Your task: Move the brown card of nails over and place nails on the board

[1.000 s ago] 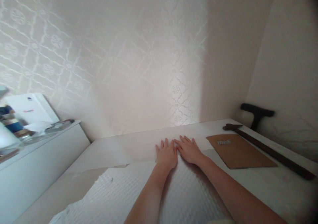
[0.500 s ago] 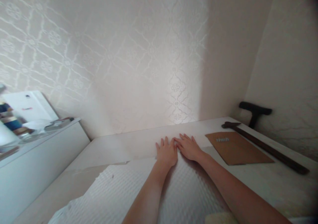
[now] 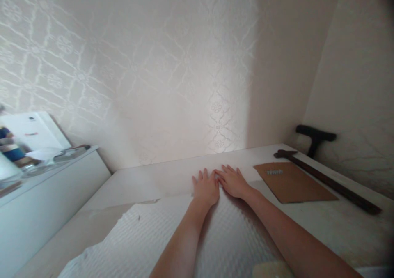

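My left hand and my right hand lie flat, side by side, fingers stretched out, at the far edge of a white textured sheet spread over a white table. Both palms press down on the sheet and the fingertips reach onto the bare tabletop. Neither hand holds anything. A brown cardboard envelope lies just to the right of my right hand.
A dark wooden stick lies along the table's right edge, with a black T-shaped handle behind it against the wall. A white cabinet at the left carries a white board and cluttered items. Patterned wallpaper rises behind.
Both hands stay in place on the sheet. Only the view has shifted slightly.
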The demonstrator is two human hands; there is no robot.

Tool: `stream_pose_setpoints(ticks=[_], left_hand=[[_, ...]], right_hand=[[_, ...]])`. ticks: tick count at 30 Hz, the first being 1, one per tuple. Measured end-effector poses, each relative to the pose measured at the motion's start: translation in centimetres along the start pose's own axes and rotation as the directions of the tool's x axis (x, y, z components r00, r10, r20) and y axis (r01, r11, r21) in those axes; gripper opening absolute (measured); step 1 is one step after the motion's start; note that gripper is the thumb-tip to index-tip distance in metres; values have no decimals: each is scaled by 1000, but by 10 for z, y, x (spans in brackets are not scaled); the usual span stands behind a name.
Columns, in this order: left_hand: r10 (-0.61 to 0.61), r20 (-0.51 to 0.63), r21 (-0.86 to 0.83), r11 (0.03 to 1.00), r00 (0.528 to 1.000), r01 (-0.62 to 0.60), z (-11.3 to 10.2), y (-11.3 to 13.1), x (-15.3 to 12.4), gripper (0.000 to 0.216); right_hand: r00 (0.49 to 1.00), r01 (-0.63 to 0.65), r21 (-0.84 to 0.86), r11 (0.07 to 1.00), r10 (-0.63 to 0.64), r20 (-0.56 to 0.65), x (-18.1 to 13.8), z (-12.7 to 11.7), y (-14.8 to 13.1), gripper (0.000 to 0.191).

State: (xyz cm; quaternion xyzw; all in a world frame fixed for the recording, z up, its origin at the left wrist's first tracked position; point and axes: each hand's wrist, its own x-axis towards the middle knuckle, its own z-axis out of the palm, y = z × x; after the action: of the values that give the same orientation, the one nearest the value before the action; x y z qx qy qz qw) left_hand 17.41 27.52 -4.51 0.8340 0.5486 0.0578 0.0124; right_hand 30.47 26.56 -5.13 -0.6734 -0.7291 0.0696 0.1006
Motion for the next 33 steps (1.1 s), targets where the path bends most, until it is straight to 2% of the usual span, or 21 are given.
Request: stream_pose_setpoints(ticks=[33], left_hand=[[-7, 12, 7, 1000, 1000, 7, -3, 3, -2, 51]], right_hand=[[1000, -8, -12, 1000, 8, -9, 1, 2, 0, 48]])
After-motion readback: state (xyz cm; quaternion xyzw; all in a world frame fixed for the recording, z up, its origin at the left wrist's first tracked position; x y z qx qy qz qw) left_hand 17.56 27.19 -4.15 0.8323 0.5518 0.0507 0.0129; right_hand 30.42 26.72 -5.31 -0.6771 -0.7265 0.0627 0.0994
